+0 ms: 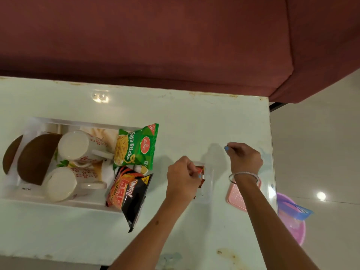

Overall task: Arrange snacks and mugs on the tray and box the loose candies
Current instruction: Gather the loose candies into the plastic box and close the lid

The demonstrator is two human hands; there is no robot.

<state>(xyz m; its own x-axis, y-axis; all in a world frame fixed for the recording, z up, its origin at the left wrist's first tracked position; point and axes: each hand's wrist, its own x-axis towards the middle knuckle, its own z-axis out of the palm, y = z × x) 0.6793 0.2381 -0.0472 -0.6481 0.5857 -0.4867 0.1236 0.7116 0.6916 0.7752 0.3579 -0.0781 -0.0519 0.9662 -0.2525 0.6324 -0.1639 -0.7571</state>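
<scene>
Boxing candies: my left grip point(185, 177) pinches a red candy point(201, 173) over the clear box point(207, 184) on the desk point(194, 121); my right grip point(244, 157) is curled, contents unclear. Next, I judge, drop it in.

Maroon sofa point(175, 36) behind the table point(194, 117); purple basin point(294, 227) on floor.

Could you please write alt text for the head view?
A person's left hand holds a red candy over a clear box on a white table; the right hand is curled beyond it. At left, a tray holds two mugs and snack packets.
</scene>
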